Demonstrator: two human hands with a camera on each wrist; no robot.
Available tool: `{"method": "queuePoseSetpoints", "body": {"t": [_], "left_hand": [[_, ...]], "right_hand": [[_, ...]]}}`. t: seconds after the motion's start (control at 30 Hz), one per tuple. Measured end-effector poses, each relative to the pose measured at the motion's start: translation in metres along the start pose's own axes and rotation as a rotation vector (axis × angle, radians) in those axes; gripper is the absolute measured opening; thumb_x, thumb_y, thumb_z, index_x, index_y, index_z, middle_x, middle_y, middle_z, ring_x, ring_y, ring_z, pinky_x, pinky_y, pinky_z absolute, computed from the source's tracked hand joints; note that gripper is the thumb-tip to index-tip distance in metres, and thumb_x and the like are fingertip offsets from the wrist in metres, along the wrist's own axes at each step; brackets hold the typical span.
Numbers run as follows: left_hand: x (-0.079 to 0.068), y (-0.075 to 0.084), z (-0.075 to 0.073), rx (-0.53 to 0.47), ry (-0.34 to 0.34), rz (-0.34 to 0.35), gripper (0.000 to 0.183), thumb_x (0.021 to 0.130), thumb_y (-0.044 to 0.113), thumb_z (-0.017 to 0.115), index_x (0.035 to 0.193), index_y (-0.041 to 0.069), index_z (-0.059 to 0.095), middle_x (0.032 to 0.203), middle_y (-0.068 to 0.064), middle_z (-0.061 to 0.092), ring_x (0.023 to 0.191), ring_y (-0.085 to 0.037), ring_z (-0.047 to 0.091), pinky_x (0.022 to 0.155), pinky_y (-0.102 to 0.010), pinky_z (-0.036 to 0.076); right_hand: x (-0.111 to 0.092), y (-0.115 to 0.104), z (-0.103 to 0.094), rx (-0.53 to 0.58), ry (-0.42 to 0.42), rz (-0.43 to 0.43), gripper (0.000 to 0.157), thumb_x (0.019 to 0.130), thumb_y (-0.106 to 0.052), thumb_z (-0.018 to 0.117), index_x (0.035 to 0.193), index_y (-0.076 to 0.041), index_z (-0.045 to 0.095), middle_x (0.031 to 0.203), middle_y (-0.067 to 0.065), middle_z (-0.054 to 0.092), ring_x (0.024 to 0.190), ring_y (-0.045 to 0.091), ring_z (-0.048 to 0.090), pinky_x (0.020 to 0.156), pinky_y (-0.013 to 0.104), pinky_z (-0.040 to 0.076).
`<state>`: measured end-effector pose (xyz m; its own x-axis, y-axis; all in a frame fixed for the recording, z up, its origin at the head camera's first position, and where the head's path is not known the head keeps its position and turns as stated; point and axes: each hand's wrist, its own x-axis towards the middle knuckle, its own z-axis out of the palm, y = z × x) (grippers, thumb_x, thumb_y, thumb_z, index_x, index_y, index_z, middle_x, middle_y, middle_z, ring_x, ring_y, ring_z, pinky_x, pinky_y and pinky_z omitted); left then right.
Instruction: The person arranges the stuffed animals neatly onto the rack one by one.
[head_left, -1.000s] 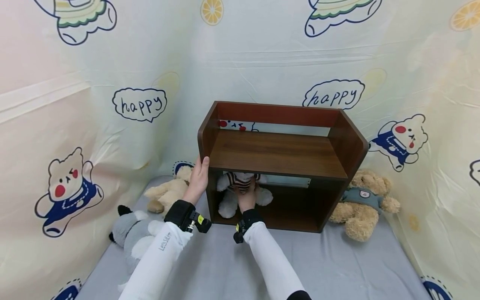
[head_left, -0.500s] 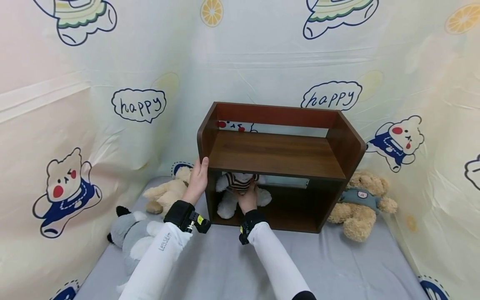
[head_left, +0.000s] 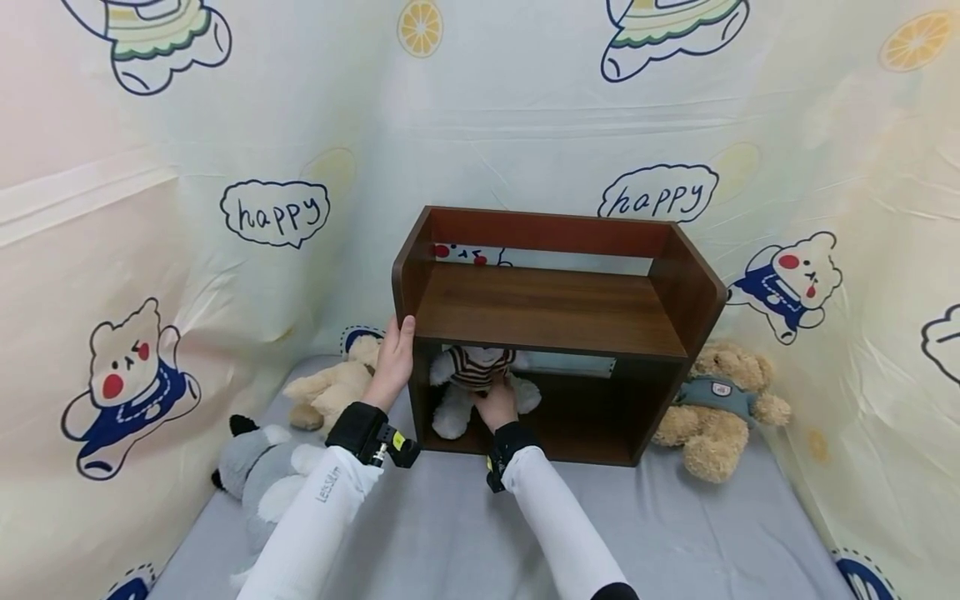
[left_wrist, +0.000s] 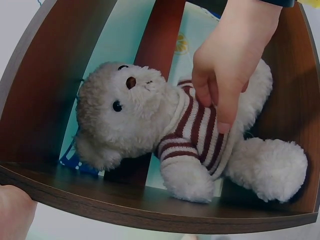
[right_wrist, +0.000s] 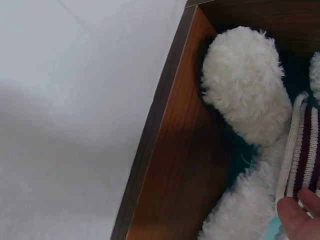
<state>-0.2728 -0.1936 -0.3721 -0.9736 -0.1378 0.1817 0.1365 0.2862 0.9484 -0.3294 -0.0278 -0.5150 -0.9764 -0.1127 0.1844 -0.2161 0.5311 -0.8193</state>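
A white teddy bear (left_wrist: pixel 125 105) in a brown-and-cream striped sweater sits in the left part of the lower compartment of a dark wooden shelf (head_left: pixel 555 308). In the head view, the upper board hides its head. My right hand (head_left: pixel 497 406) reaches in and pinches the lower part of the sweater (right_wrist: pixel 305 150) at the bear's belly; both wrist views show its fingers against the knit. Along the outside of the shelf's left side panel, my left hand (head_left: pixel 393 358) rests with fairly straight fingers, the thumb near the front edge.
A beige plush toy (head_left: pixel 330 387) and a grey-and-white plush toy (head_left: pixel 262 467) lie left of the shelf. On the right, a brown teddy bear (head_left: pixel 720 417) in a blue shirt leans by the side panel. A grey cloth (head_left: pixel 450 533) covers the surface.
My right hand has shifted slightly down and to the right over the bear's belly, toward the sweater's lower part. My left hand stays against the side panel. The head view has turned slightly.
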Motion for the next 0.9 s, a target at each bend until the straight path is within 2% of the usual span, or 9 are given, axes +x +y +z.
{"method": "queuePoseSetpoints", "body": {"t": [0.13, 0.4, 0.67, 0.9], "left_hand": [[0.000, -0.001, 0.000, 0.003, 0.000, 0.001, 0.074, 0.092, 0.058, 0.024, 0.147, 0.012, 0.007, 0.151, -0.010, 0.012, 0.137, -0.027, 0.014, 0.108, -0.051, 0.012], [0.001, -0.001, 0.000, 0.012, 0.010, 0.012, 0.070, 0.094, 0.054, 0.024, 0.146, 0.010, 0.008, 0.151, -0.012, 0.013, 0.137, -0.027, 0.014, 0.109, -0.048, 0.013], [-0.001, 0.001, 0.000, 0.019, 0.011, -0.002, 0.071, 0.094, 0.054, 0.022, 0.147, 0.009, 0.004, 0.151, -0.012, 0.009, 0.138, -0.026, 0.010, 0.110, -0.046, 0.011], [-0.001, 0.000, 0.002, 0.010, 0.015, 0.039, 0.067, 0.096, 0.051, 0.021, 0.147, 0.010, 0.006, 0.151, -0.011, 0.011, 0.137, -0.025, 0.011, 0.110, -0.044, 0.012]], "right_hand": [[-0.003, -0.001, -0.003, -0.080, -0.053, 0.005, 0.056, 0.086, -0.025, 0.063, 0.130, 0.003, 0.042, 0.130, 0.027, 0.040, 0.116, 0.042, 0.042, 0.093, 0.047, 0.039], [-0.002, 0.002, -0.009, -0.095, -0.111, -0.046, 0.048, 0.088, -0.026, 0.061, 0.127, -0.001, 0.048, 0.125, 0.020, 0.048, 0.114, 0.034, 0.048, 0.092, 0.044, 0.041], [-0.006, 0.005, -0.010, -0.269, -0.153, -0.151, 0.045, 0.086, -0.020, 0.063, 0.125, 0.000, 0.051, 0.120, 0.020, 0.053, 0.108, 0.032, 0.052, 0.087, 0.040, 0.045], [-0.011, 0.000, -0.015, -0.370, -0.275, -0.175, 0.045, 0.085, -0.019, 0.065, 0.122, 0.003, 0.052, 0.118, 0.018, 0.056, 0.105, 0.030, 0.054, 0.086, 0.038, 0.046]]}}
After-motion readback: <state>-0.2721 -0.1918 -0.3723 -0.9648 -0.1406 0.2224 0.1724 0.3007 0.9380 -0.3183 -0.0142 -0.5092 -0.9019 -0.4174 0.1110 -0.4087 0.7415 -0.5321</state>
